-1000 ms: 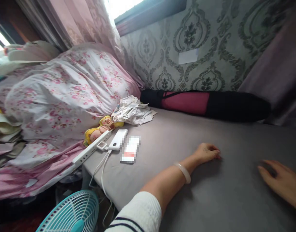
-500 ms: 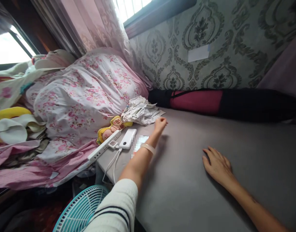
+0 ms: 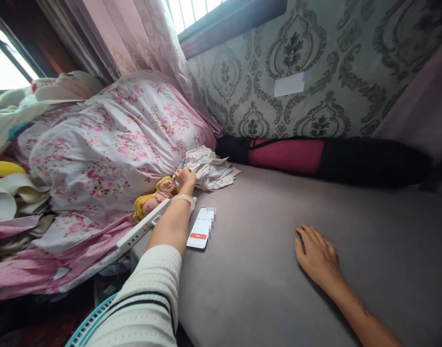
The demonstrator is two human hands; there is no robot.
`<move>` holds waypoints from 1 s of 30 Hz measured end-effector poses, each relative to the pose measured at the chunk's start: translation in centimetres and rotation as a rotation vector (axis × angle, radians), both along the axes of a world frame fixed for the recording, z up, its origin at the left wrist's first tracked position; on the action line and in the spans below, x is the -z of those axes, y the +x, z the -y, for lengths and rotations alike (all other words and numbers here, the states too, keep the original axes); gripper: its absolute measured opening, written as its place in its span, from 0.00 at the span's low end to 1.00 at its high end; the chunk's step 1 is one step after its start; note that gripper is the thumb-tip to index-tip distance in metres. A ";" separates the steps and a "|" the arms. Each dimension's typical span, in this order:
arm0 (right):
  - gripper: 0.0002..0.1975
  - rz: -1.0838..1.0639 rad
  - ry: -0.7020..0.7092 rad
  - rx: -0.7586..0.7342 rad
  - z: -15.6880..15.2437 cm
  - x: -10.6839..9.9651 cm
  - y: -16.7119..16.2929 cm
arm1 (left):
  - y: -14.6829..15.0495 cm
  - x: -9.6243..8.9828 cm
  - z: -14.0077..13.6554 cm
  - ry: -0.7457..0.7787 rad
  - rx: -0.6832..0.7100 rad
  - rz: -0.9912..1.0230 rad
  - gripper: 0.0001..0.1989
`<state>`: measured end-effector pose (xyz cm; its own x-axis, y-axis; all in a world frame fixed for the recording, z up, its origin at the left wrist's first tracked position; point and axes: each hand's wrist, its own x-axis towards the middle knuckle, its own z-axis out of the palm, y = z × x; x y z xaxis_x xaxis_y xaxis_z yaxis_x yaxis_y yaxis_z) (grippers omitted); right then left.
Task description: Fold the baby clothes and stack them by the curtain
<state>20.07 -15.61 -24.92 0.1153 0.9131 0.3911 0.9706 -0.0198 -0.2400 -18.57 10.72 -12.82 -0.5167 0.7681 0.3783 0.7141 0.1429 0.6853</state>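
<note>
My left hand (image 3: 187,177) reaches forward to the left edge of a crumpled white cloth (image 3: 214,176) with a small dotted print. Its fingers are curled closed on the fabric, though the fingertips are partly hidden. On the grey sheet, my right hand (image 3: 318,254) lies flat with fingers spread and nothing in it. A phone (image 3: 198,235) with a lit timer screen lies right of my left forearm. The yellow cartoon cushion (image 3: 149,205) sits just left of that wrist. My forearm covers most of the white power bank.
A white power strip (image 3: 143,224) runs along the mattress (image 3: 257,270) edge. Behind lie a floral quilt (image 3: 112,135) and a long black-and-red bag (image 3: 286,155) against the wall. A turquoise fan (image 3: 93,320) stands at lower left.
My left hand has moved left from beside the cloth's right end to its left edge. The phone now shows fully. My right hand stays flat on the sheet.
</note>
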 end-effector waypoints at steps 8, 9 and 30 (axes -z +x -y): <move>0.24 0.036 0.011 0.013 0.0 0.2 -0.1 | 0.2 0.0 -1.2 -0.073 -0.035 -0.022 0.12; 0.24 0.038 0.012 0.011 0.0 0.2 -0.1 | 0.4 -0.1 -1.2 -0.058 -0.026 -0.005 0.11; 0.22 0.010 -0.025 0.005 0.3 -0.7 -0.6 | 15.4 -1.8 2.0 0.271 0.714 1.062 0.10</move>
